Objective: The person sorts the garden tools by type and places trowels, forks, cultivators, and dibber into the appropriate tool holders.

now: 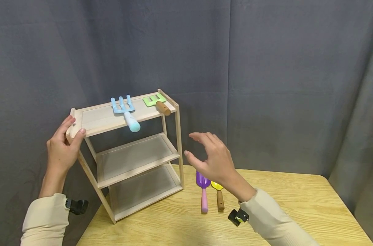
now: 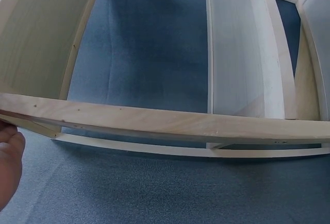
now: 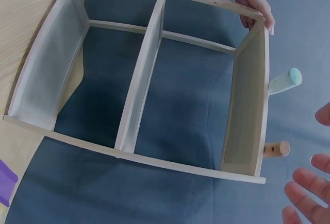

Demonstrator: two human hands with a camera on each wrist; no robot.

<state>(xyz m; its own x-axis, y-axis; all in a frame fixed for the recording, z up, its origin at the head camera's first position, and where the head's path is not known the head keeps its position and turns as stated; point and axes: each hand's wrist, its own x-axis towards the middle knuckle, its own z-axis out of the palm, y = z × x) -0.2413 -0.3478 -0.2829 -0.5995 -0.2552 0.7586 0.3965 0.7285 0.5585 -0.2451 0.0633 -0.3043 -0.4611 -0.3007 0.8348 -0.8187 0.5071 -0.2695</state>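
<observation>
A three-tier wooden shelf point(image 1: 138, 185) stands at the left of the table. My left hand point(image 1: 62, 147) grips the left end of its top board, thumb in front and fingers behind. On that top board lie a light blue toy fork point(image 1: 123, 110) and a green toy rake point(image 1: 155, 101) with a brown handle; both handles stick out past the front edge. To the right of the shelf, my right hand point(image 1: 214, 155) hovers with thumb and fingers spread apart, holding nothing. Below it on the table are a purple trowel point(image 1: 203, 193) with a pink handle and a yellow shovel point(image 1: 219, 196) with a brown handle, its top partly hidden.
The light wood table point(image 1: 281, 205) reaches to the right, with a rounded back corner. Grey curtains point(image 1: 281, 85) hang behind and at the right side. Both lower tiers of the shelf hold nothing visible. A small black camera sits on each wrist.
</observation>
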